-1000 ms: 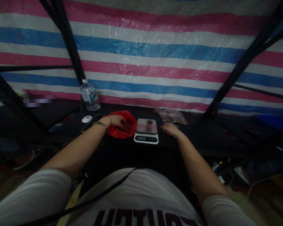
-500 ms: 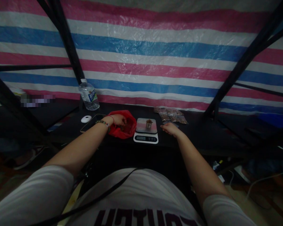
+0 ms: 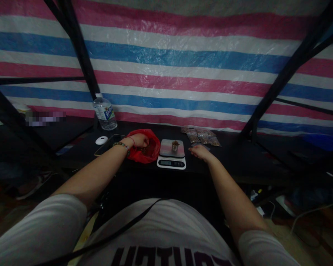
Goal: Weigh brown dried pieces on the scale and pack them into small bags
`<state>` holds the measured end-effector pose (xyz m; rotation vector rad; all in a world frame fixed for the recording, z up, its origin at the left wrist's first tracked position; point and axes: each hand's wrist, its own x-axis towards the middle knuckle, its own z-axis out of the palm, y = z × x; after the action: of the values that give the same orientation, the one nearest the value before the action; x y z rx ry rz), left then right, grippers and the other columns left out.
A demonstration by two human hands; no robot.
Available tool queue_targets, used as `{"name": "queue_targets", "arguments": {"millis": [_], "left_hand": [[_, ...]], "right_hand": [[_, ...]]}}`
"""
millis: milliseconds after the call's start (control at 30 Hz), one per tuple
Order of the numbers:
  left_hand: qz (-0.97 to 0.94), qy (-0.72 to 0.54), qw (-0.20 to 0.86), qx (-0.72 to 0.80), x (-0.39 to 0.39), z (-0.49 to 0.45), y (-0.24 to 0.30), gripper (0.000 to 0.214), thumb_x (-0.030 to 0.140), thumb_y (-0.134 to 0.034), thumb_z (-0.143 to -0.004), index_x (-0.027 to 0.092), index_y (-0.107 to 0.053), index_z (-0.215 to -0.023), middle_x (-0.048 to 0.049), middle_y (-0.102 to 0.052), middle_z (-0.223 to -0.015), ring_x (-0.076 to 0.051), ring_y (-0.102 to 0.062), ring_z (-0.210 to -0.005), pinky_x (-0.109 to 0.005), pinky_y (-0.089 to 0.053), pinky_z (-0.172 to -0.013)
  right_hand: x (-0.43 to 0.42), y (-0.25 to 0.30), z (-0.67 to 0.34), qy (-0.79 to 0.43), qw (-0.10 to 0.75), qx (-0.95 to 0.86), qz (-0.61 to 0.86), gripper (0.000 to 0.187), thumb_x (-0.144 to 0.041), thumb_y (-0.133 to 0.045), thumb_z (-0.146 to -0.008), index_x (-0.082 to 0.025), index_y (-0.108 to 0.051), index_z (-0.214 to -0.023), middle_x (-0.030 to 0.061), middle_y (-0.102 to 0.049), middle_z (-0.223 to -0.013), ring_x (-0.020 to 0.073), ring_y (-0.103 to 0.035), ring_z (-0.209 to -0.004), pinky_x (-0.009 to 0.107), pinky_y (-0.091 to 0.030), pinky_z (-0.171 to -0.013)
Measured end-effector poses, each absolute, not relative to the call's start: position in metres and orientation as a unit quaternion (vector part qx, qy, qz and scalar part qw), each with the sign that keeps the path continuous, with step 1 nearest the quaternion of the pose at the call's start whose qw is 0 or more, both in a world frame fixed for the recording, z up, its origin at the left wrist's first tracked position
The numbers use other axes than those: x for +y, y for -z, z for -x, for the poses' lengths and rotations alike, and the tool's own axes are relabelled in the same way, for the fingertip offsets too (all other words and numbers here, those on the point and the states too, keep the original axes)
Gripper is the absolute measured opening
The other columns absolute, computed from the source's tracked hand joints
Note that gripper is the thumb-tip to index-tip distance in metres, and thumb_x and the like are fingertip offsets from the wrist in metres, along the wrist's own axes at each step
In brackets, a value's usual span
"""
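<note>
The black surface [image 3: 230, 157] is carrying everything, with its near edge running just below the scale. Close to that edge, the open red bag [image 3: 153, 149] is lying left of the white scale [image 3: 167, 152]; its rim is coming very near the weighing plate, so it is worth keeping clear, since a touch could disturb the reading. Toward the far edge, right of the scale, filled clear packets [image 3: 202, 136] are lying together. The left hand [image 3: 140, 140] is resting inside the bag, fingers bent over dark contents; whether they are gripping any is too dim to tell. Small, light pinches would probably suit best. The right hand [image 3: 200, 152] is lying beside the scale, fingers curled nearly closed by a clear plastic piece [image 3: 207, 147]; I cannot tell if they are holding it. The small heaped cup [image 3: 175, 148] is standing upright on the plate and is best left untouched.
</note>
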<state>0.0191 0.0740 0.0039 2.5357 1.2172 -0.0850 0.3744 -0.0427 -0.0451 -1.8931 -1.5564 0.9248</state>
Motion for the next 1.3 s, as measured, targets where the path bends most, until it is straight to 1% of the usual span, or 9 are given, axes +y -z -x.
{"name": "queue_targets", "arguments": {"millis": [167,333,500,700,800,833,1000,1167,1300], "left_hand": [[-0.877,0.029,0.162,0.450,0.067,-0.017,-0.013,0.038,0.021,-0.053,-0.068,0.016,-0.069,-0.101,-0.0026,-0.072,-0.085,-0.014,-0.063,-0.070,-0.018,-0.044,-0.060],[-0.890,0.016,0.139,0.435,0.063,-0.016,-0.021,0.035,0.022,-0.054,-0.068,0.017,-0.070,-0.099,-0.0014,-0.073,-0.089,-0.013,-0.064,-0.075,-0.017,-0.045,-0.065],[-0.895,0.003,0.152,0.419,0.054,-0.018,-0.027,0.034,0.024,-0.055,-0.070,0.017,-0.069,-0.100,-0.0009,-0.072,-0.092,-0.013,-0.064,-0.078,-0.017,-0.045,-0.065],[-0.914,-0.016,0.139,0.382,0.037,-0.023,-0.039,0.028,0.026,-0.055,-0.072,0.019,-0.069,-0.095,0.0007,-0.072,-0.087,-0.013,-0.063,-0.076,-0.018,-0.044,-0.066],[-0.923,-0.034,0.113,0.365,0.027,-0.030,-0.055,0.026,0.027,-0.056,-0.073,0.020,-0.070,-0.094,0.0002,-0.072,-0.091,-0.013,-0.063,-0.077,-0.019,-0.044,-0.069],[-0.929,-0.044,0.100,0.353,0.023,-0.034,-0.062,0.026,0.027,-0.057,-0.074,0.020,-0.070,-0.095,-0.0001,-0.071,-0.094,-0.014,-0.063,-0.079,-0.020,-0.043,-0.071],[-0.958,-0.068,0.076,0.267,0.009,-0.077,-0.085,0.024,0.024,-0.057,-0.076,0.018,-0.070,-0.095,-0.0008,-0.071,-0.090,-0.014,-0.062,-0.078,-0.021,-0.041,-0.069],[-0.975,-0.077,0.040,0.203,0.015,-0.125,-0.076,0.020,0.023,-0.060,-0.076,0.018,-0.071,-0.092,-0.0022,-0.071,-0.085,-0.014,-0.062,-0.075,-0.022,-0.040,-0.066],[-0.980,-0.061,0.016,0.189,0.024,-0.139,-0.061,0.018,0.022,-0.063,-0.076,0.018,-0.073,-0.090,-0.0035,-0.072,-0.087,-0.015,-0.062,-0.077,-0.023,-0.040,-0.068]], "right_hand": [[-0.043,0.045,-0.374,-0.334,0.251,-0.577,0.702,0.034,-0.042,-0.052,-0.086,-0.015,-0.055,-0.065,-0.0053,-0.044,-0.046,0.0049,-0.033,-0.035,0.020,-0.023,-0.038],[-0.044,0.043,-0.373,-0.334,0.255,-0.574,0.703,0.033,-0.040,-0.053,-0.086,-0.015,-0.055,-0.064,-0.0052,-0.044,-0.046,0.0047,-0.033,-0.035,0.020,-0.023,-0.037],[-0.043,0.044,-0.373,-0.335,0.262,-0.577,0.697,0.033,-0.038,-0.052,-0.086,-0.015,-0.055,-0.064,-0.0047,-0.045,-0.047,0.0051,-0.035,-0.037,0.020,-0.024,-0.039],[-0.044,0.043,-0.374,-0.333,0.257,-0.577,0.700,0.033,-0.039,-0.052,-0.086,-0.015,-0.055,-0.064,-0.0041,-0.045,-0.047,0.0058,-0.035,-0.036,0.021,-0.024,-0.039],[-0.044,0.044,-0.374,-0.332,0.257,-0.583,0.695,0.034,-0.040,-0.051,-0.087,-0.015,-0.055,-0.063,-0.0046,-0.044,-0.044,0.0064,-0.035,-0.036,0.021,-0.023,-0.038],[-0.043,0.044,-0.375,-0.331,0.257,-0.584,0.695,0.034,-0.040,-0.052,-0.086,-0.015,-0.055,-0.063,-0.0046,-0.044,-0.044,0.0065,-0.035,-0.036,0.021,-0.023,-0.038],[-0.043,0.044,-0.375,-0.319,0.250,-0.586,0.701,0.034,-0.042,-0.053,-0.085,-0.015,-0.056,-0.064,-0.0042,-0.045,-0.045,0.0065,-0.036,-0.036,0.021,-0.023,-0.038],[-0.042,0.046,-0.375,-0.328,0.255,-0.584,0.697,0.033,-0.041,-0.053,-0.085,-0.016,-0.055,-0.064,-0.0046,-0.045,-0.045,0.0061,-0.035,-0.036,0.021,-0.024,-0.038],[-0.040,0.047,-0.376,-0.331,0.255,-0.585,0.695,0.033,-0.041,-0.053,-0.085,-0.016,-0.055,-0.063,-0.0052,-0.044,-0.044,0.0052,-0.032,-0.035,0.020,-0.023,-0.038]]}}
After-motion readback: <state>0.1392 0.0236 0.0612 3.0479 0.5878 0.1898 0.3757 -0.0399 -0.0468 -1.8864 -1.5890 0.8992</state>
